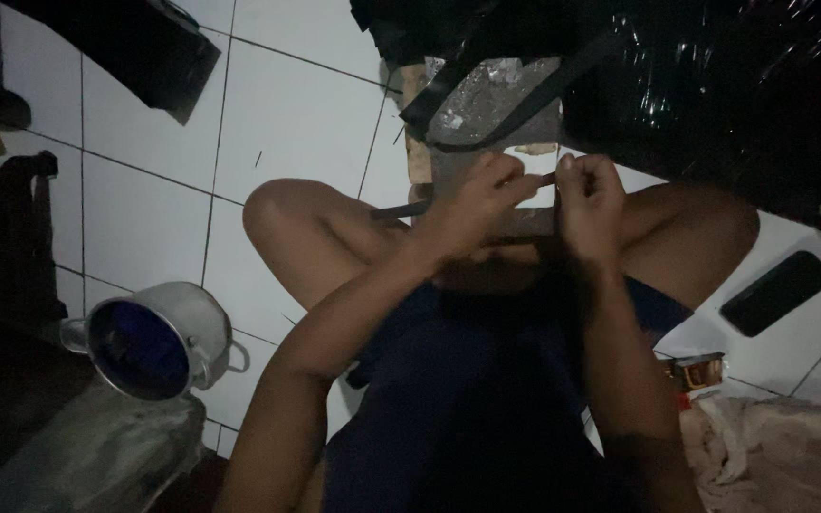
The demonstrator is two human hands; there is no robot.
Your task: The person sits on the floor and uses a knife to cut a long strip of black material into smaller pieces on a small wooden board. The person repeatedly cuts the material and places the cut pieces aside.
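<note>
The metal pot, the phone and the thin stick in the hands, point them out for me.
Metal pot (159,337): head view, on its dark inside.
Phone (777,292): head view, middle of its black face.
Thin stick (401,210): head view, on the end left of the left hand (472,204).

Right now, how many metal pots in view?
1. The metal pot lies tipped on its side at lower left, on a grey slab beside the person's left arm. Dark edges may hide more.
</note>
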